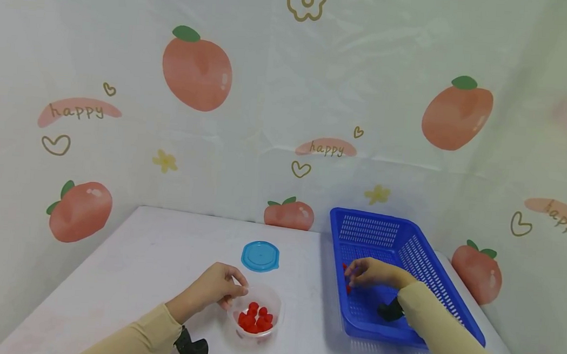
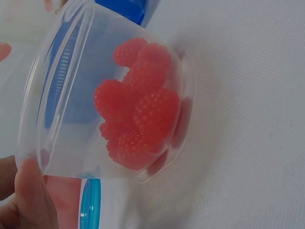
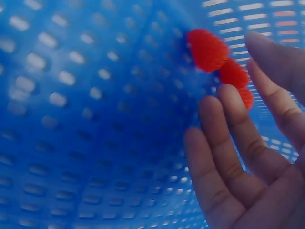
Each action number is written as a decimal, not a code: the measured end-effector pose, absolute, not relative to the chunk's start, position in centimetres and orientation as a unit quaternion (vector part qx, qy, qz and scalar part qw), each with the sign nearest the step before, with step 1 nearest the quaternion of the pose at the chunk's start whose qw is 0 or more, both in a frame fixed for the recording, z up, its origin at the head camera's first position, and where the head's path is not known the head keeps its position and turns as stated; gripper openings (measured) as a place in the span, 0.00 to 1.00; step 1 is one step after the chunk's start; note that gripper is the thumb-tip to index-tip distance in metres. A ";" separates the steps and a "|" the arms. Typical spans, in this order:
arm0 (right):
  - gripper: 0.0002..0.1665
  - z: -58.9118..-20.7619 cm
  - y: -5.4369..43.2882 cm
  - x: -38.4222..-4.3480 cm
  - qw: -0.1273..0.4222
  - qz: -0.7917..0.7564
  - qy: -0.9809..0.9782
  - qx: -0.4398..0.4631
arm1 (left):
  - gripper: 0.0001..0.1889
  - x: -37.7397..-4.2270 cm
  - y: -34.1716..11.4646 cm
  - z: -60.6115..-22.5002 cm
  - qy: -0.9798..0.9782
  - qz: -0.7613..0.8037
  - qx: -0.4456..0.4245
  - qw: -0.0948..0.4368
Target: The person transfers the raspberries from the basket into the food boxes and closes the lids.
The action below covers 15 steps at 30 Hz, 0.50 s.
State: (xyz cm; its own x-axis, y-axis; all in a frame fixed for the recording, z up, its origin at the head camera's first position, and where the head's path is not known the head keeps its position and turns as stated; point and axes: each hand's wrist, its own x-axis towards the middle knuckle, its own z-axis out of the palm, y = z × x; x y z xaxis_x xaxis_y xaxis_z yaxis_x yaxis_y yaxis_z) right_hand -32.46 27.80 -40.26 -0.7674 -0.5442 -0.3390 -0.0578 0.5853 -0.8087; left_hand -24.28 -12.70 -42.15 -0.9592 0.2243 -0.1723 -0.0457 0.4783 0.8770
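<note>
A clear round plastic tub (image 2: 76,129) stands on the white table, with several red raspberries (image 2: 157,114) lying in its bottom. My left hand (image 1: 214,287) pinches the tub's rim on its left side between thumb and fingers. Over to the right, my right hand (image 1: 374,273) reaches down into a blue plastic basket (image 1: 445,279) near its left wall. Three raspberries (image 3: 207,50) show there in a row along the wall. The right fingers (image 3: 217,138) are spread and fairly straight close to them, with nothing held between them and the thumb.
A blue lid (image 1: 260,256) lies flat on the table (image 1: 187,241) behind the tub. The basket's high slotted walls surround the right hand. A patterned cloth (image 1: 264,89) hangs behind the table.
</note>
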 end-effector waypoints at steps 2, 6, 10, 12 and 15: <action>0.15 -40.5 27.8 -32.4 0.304 -0.412 0.841 -0.174 | 0.09 -24.3 -12.7 -42.1 0.849 0.509 0.054 0.132; 0.13 -40.7 27.6 -32.4 0.316 -0.403 0.842 -0.171 | 0.09 -24.1 -12.7 -42.0 0.850 0.507 0.054 0.132; 0.12 -40.8 27.4 -32.3 0.310 -0.388 0.853 -0.162 | 0.09 -24.1 -12.6 -41.9 0.851 0.505 0.053 0.131; 0.12 -40.8 27.2 -32.2 0.307 -0.380 0.858 -0.159 | 0.09 -24.1 -12.6 -42.0 0.851 0.507 0.054 0.129; 0.11 -40.8 27.0 -32.1 0.306 -0.370 0.863 -0.154 | 0.09 -24.0 -12.6 -41.9 0.850 0.507 0.056 0.128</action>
State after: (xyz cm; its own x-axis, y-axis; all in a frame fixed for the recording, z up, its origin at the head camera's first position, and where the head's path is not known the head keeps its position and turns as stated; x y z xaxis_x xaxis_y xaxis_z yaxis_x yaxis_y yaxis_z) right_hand -32.15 26.96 -40.76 -0.7650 -0.4922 -0.4154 -0.0381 0.6784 -0.7337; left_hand -24.05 -12.61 -41.94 -0.9611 0.2254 -0.1597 -0.0334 0.4790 0.8772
